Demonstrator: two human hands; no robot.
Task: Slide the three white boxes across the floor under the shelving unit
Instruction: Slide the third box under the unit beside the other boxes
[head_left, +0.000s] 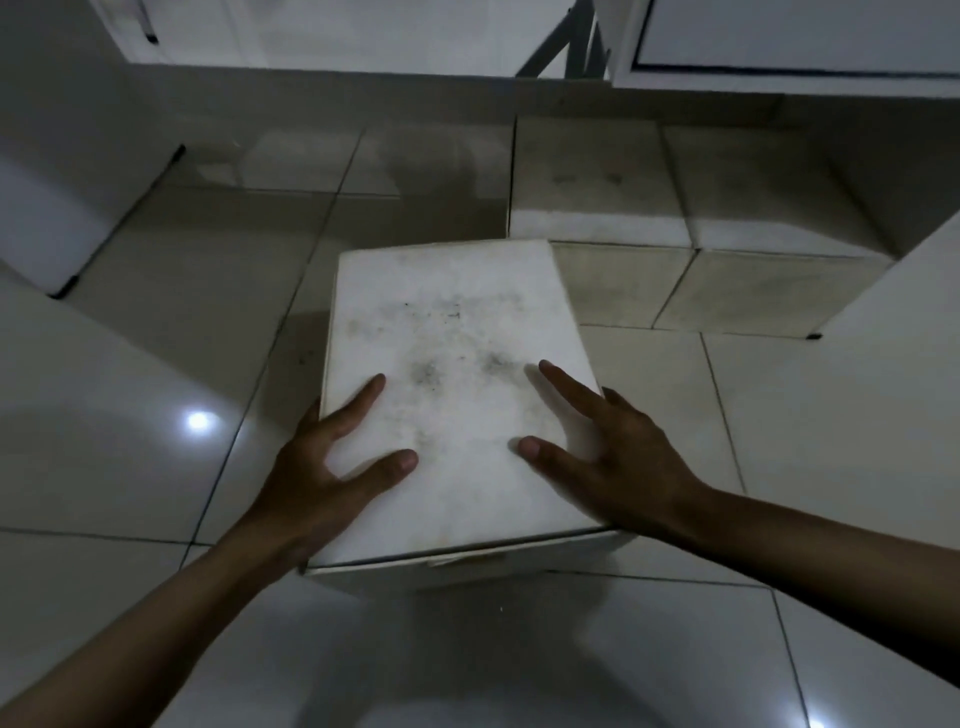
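A white box (457, 332) with a smudged lid stands on the tiled floor in the middle of the view. My left hand (322, 467) grips its near left corner, thumb and forefinger on the lid. Spread over the near right edge, my right hand (608, 447) holds the same box. Behind it, two more white boxes sit side by side in shadow: one (597, 182) straight beyond, the other (763, 192) to its right. The held box's far right corner almost touches the first of them. The shelving unit's white panel (810, 47) hangs above them.
A white panel with a black foot (67, 228) stands on the left. Another white panel (904, 280) juts in from the right, its black foot beside the right-hand box. Grey metal legs (571, 47) show at the back. Glossy floor tiles (156, 405) spread to the left and near me.
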